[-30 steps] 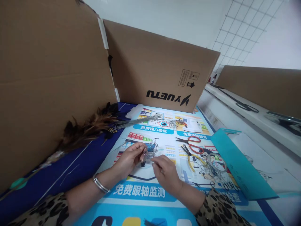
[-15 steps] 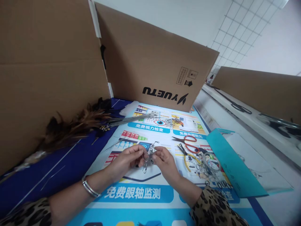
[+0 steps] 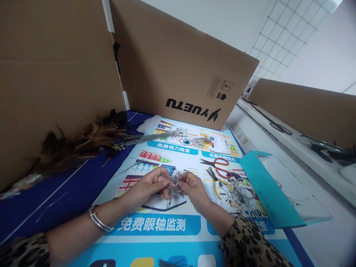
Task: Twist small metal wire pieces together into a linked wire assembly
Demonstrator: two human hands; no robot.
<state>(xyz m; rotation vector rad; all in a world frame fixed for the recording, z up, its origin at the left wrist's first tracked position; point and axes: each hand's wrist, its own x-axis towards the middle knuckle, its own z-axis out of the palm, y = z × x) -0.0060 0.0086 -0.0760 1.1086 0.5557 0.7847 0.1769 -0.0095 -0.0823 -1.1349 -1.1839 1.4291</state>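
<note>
Between my two hands is a tangle of thin metal wire pieces (image 3: 174,184), some with small dark looped ends. My left hand (image 3: 155,184) is closed, thumb and forefinger pinched on the left side of the tangle. From the right, my right hand (image 3: 192,188) pinches the same tangle with its fingertips. What exactly each fingertip grips is too small to make out. Beyond my right hand lie red-handled scissors (image 3: 213,162) and yellow-handled pliers (image 3: 216,185). A loose heap of wire bits (image 3: 239,198) with a coil sits beside the pliers.
A printed sheet (image 3: 111,207) covers the table. Long thin wires (image 3: 155,136) and brown feathers (image 3: 80,142) lie at the left and back. A teal folder (image 3: 274,193) is at the right. Cardboard panels (image 3: 180,66) stand behind and at the left.
Both hands stay at the wire tangle, with small shifts of the fingers. The tangle looks more spread between them. The whole view has shifted slightly.
</note>
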